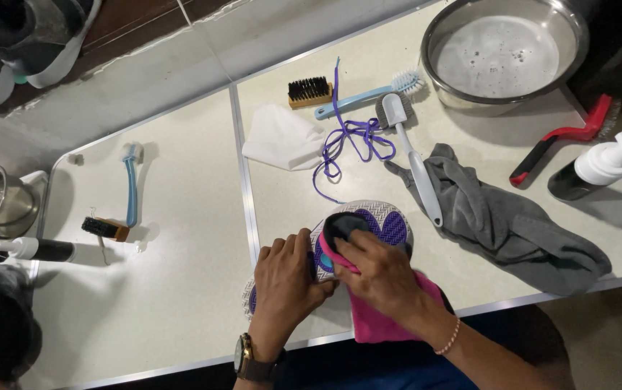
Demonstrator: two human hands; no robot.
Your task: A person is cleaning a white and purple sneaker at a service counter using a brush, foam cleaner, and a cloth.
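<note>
Gripping a shoe (pixel 369 220) with our left hand (pixel 286 274), our right hand (pixel 379 278) presses a pink cloth (pixel 383 321) at lower centre on the pale folding table (pixel 181 289); tiled floor (pixel 145 79) upper left.

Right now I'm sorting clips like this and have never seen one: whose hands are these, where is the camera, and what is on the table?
There is no machine here. One camera, worn on a person's head, looks down at their own two bare hands. The left hand steadies a sneaker turned sole-up, purple and white. The right hand presses a pink cloth against it. On the white folding table lie a purple shoelace, several brushes, a grey towel, a pump bottle and a steel bowl of sudsy water.
</note>
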